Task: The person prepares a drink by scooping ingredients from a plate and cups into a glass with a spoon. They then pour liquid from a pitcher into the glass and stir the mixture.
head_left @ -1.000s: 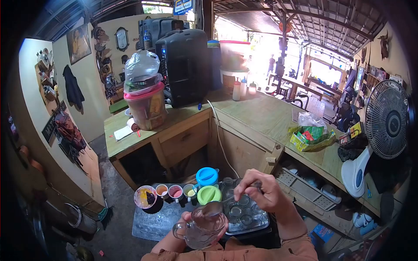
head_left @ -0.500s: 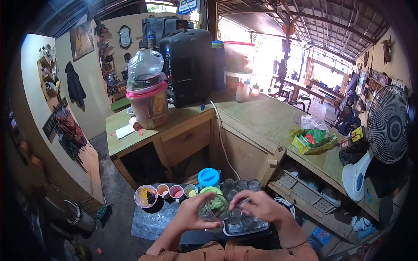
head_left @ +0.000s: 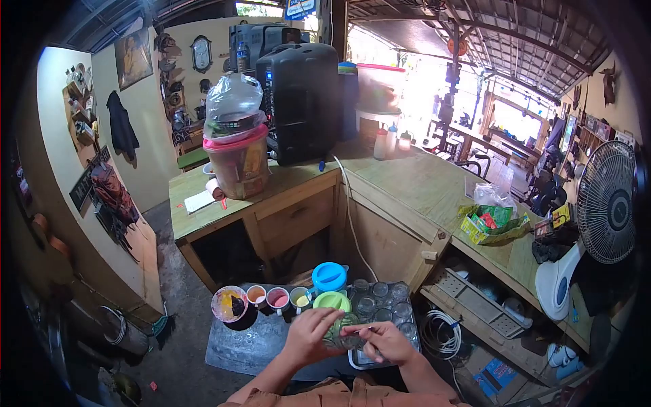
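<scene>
A clear glass jar [head_left: 337, 331] is held in my left hand [head_left: 308, 337], whose fingers wrap round its side. My right hand [head_left: 385, 341] is closed at the jar's right side, with the index finger reaching toward it; whatever it pinches is too small to make out. Just beyond the jar are a green lid [head_left: 331, 301] and a blue-lidded pitcher [head_left: 329, 276]. Several glasses [head_left: 381, 315] stand upside down on a tray to the right. Cups with coloured contents, one of them pink [head_left: 278, 298], stand to the left beside a bowl [head_left: 230, 304].
A wooden counter [head_left: 400, 183] runs behind the low table [head_left: 237, 346]. On it are a pink-lidded bucket [head_left: 237, 163], a black speaker [head_left: 298, 102] and a yellow-green basket [head_left: 485, 229]. A fan [head_left: 607, 203] is at the right, above a coiled white hose [head_left: 441, 336].
My right hand has moved slightly left and down, its fingers now closed near the jar. More glasses show to the right. The view has shifted slightly.
</scene>
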`<state>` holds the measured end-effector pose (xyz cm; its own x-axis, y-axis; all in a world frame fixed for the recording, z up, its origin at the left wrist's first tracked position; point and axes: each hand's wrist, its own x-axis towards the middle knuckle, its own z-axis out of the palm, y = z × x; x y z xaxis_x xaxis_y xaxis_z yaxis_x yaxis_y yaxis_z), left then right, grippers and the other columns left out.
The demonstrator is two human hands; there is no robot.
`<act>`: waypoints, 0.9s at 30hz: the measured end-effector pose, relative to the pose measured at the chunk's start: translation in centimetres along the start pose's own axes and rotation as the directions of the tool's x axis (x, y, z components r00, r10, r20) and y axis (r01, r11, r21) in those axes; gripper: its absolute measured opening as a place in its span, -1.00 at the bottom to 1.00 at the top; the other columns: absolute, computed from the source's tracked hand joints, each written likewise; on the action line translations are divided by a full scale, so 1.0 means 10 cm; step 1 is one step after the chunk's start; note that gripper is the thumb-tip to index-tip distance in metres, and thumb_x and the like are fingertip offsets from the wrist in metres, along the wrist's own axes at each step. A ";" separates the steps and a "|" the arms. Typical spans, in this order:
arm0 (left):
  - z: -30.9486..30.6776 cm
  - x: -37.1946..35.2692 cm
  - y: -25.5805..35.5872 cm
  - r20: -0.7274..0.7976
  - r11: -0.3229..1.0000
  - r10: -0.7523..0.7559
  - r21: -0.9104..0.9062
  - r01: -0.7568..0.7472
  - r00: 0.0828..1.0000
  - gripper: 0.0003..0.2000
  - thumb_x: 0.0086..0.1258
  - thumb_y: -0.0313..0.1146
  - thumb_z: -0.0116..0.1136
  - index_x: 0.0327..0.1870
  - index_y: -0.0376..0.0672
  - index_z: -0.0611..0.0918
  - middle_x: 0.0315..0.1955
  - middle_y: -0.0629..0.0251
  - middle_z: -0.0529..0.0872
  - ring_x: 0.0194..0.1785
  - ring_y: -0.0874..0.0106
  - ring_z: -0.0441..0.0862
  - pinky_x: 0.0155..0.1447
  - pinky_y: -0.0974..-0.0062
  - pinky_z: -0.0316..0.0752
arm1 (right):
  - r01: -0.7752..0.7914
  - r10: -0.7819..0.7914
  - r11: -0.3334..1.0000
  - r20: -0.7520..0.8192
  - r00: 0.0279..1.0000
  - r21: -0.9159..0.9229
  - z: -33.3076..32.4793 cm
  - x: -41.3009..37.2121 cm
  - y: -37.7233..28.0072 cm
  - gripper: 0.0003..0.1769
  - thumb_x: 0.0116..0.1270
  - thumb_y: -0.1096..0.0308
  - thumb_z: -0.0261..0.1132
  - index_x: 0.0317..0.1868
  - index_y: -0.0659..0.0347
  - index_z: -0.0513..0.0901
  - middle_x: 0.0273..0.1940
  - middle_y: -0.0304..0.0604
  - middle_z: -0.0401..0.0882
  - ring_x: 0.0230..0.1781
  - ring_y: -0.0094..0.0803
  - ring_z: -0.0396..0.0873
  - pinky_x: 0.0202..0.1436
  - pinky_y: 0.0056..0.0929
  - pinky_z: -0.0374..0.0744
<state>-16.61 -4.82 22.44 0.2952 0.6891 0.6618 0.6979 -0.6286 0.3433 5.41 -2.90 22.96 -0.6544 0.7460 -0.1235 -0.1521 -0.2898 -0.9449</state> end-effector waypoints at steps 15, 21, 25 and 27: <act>0.15 -0.50 0.01 0.152 0.901 -0.333 -0.240 0.361 0.931 -0.20 -0.10 -0.06 0.58 0.22 -0.19 0.51 0.06 0.07 0.64 0.11 0.11 0.63 0.19 0.26 0.54 | 0.068 -0.077 0.973 -0.031 0.997 -0.221 -0.22 -0.06 0.20 -0.68 0.56 0.29 0.07 0.07 0.35 0.62 -0.12 -0.22 0.73 -0.66 -0.75 0.33 -0.56 -0.75 0.33; 0.11 -0.69 -0.11 0.321 0.725 -0.396 -0.466 0.507 0.861 -0.18 -0.10 -0.13 0.62 0.24 -0.26 0.51 0.10 0.06 0.64 0.15 0.22 0.63 0.25 0.33 0.50 | 0.252 -0.226 0.660 0.132 0.965 -0.708 0.16 0.18 0.13 -0.76 0.35 0.46 0.22 0.01 0.28 0.60 -0.23 -0.04 0.66 -0.18 -0.23 0.68 -0.07 -0.35 0.60; 0.03 -0.72 -0.27 0.352 0.563 -0.428 -0.617 0.550 0.832 -0.15 -0.12 -0.18 0.64 0.26 -0.32 0.50 0.10 0.08 0.65 0.16 0.34 0.62 0.28 0.37 0.48 | 0.273 -0.327 0.701 0.043 0.944 -0.659 0.12 0.23 -0.21 -0.76 0.24 0.56 0.27 -0.07 0.23 0.68 -0.26 -0.10 0.60 -0.24 -0.26 0.61 -0.14 -0.35 0.57; -0.03 -0.71 -0.32 0.370 0.528 -0.444 -0.628 0.572 0.816 -0.15 -0.12 -0.22 0.64 0.27 -0.34 0.49 0.10 0.10 0.65 0.16 0.37 0.61 0.30 0.37 0.46 | 0.317 -0.314 0.592 0.150 0.937 -0.741 0.24 0.31 -0.28 -0.74 0.20 0.59 0.27 -0.10 0.18 0.73 -0.30 -0.13 0.59 -0.26 -0.31 0.55 -0.12 -0.41 0.54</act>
<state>-21.12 -7.85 16.81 0.1729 0.9748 0.1412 0.1277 -0.1644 0.9781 2.09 -1.20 25.98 -0.6770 0.7001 0.2270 0.2513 0.5097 -0.8228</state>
